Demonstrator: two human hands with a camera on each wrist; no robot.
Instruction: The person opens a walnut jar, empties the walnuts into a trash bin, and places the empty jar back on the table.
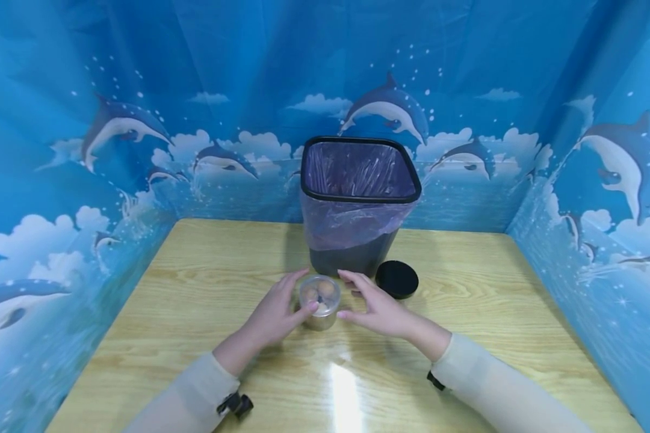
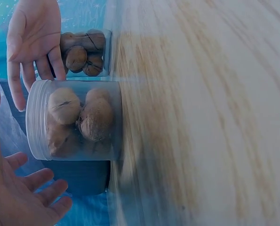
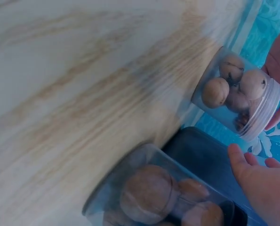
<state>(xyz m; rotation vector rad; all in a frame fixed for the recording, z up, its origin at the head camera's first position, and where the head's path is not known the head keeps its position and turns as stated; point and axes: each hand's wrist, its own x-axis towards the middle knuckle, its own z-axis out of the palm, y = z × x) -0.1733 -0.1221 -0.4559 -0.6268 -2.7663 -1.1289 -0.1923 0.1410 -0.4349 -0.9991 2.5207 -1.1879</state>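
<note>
A clear jar (image 1: pixel 321 313) of walnuts (image 2: pixel 96 119) stands upright on the table between my hands, its screw-threaded rim (image 2: pixel 38 120) showing without a dark lid. My left hand (image 1: pixel 275 310) is at the jar's left side, thumb overlapping the rim in the head view. In the left wrist view that hand's fingers (image 2: pixel 45 193) are spread beside the jar. My right hand (image 1: pixel 376 307) holds nothing, its thumb and fingers parted and facing the jar's right side. Just beyond it stands a second walnut jar (image 3: pixel 149 188) with a black lid (image 1: pixel 397 279).
A dark bin (image 1: pixel 352 258) with a black rim and a purplish plastic liner (image 1: pixel 352 225) stands directly behind the jars. Blue dolphin-print curtains (image 1: pixel 249 72) enclose the back and sides of the wooden table (image 1: pixel 206 258).
</note>
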